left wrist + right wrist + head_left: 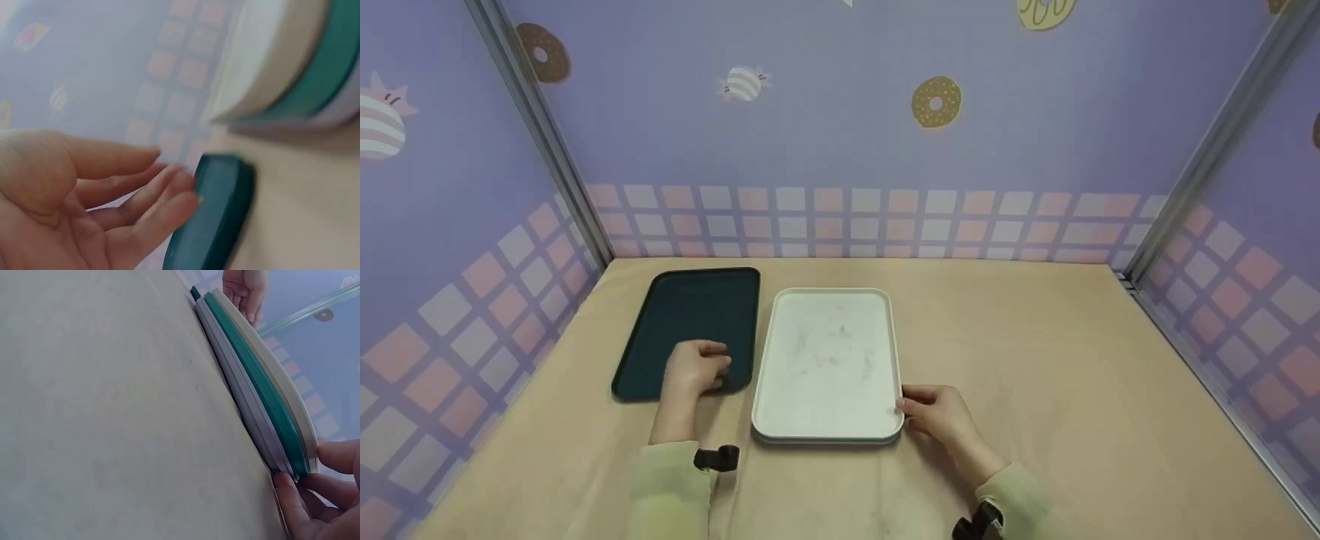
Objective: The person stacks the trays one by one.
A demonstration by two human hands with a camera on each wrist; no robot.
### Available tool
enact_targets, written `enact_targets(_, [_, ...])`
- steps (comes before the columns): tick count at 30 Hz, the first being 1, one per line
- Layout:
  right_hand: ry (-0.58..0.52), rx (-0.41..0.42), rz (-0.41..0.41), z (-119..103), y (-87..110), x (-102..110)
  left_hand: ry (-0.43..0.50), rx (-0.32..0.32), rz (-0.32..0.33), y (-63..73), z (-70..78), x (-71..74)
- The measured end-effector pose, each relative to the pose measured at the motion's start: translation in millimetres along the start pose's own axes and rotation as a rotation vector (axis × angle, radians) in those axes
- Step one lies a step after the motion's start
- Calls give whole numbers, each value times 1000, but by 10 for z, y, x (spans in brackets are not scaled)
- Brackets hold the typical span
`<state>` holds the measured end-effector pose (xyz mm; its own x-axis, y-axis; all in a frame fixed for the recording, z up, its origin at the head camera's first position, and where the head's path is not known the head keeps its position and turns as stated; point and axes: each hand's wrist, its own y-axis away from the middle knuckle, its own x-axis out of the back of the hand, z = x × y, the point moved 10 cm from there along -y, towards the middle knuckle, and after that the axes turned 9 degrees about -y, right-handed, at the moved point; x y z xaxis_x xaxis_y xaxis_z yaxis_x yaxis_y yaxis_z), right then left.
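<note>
A stack of rectangular trays lies on the table, with a white tray (829,364) on top. Under it the right wrist view shows a green tray (261,385) and a pale grey tray (239,382). My right hand (945,416) grips the stack's near right edge, thumb at the white rim and fingers against the side below. To the left lies a dark green tray (697,307), flat on the table. Over its near part hovers my left hand (695,367), fingers loosely bent with nothing in them; the left wrist view shows the palm side.
A beige cloth covers the table (1020,360). Patterned purple walls (825,142) enclose it at the back and both sides, with metal posts (540,135) at the corners. Each wrist wears a black band device (716,458).
</note>
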<state>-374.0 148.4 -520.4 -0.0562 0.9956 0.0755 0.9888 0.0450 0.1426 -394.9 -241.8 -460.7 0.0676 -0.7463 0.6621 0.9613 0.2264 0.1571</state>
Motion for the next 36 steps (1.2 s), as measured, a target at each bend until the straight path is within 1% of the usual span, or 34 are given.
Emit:
enact_targets(3, [8, 3, 8, 0, -5, 10, 3, 49, 143, -7, -173, 309])
enact_targets(5, [4, 2, 9, 6, -12, 10, 11, 93, 231, -12, -326, 498])
enact_targets(7, [4, 7, 9, 4, -16, 9, 29, 139, 286, -6, -494, 643])
enact_targets(10, [-6, 9, 3, 2, -18, 3, 47, 207, 324, 12, -763, 786])
enact_targets(11, [-10, 11, 1, 1, -18, 2, 53, 225, 328, 22, -841, 814])
enact_targets(13, [-15, 10, 2, 3, -17, 6, 39, 269, 311, 44, -994, 827])
enact_targets(14, [-19, 7, 4, 8, -17, 9, 44, 280, 304, 46, -1053, 827])
enact_targets(18, [-21, 7, 7, 15, -22, 13, 56, 287, 259, 17, -1196, 772])
enact_targets(21, [-25, 1, 5, 28, -31, 7, 77, 269, 257, -11, -1245, 735])
enact_targets(26, [-20, 4, 4, 19, -36, 6, 75, 289, 329, 46, -1324, 764])
enact_targets(28, [-12, 14, 4, 4, -33, 6, 57, 304, 337, 73, -1332, 780])
enact_targets(33, [4, 19, 6, -1, -34, 2, -69, 335, 273, 95, -1296, 795])
enact_targets(36, [14, 20, 11, 7, -38, -3, -115, 340, 244, 102, -1285, 811])
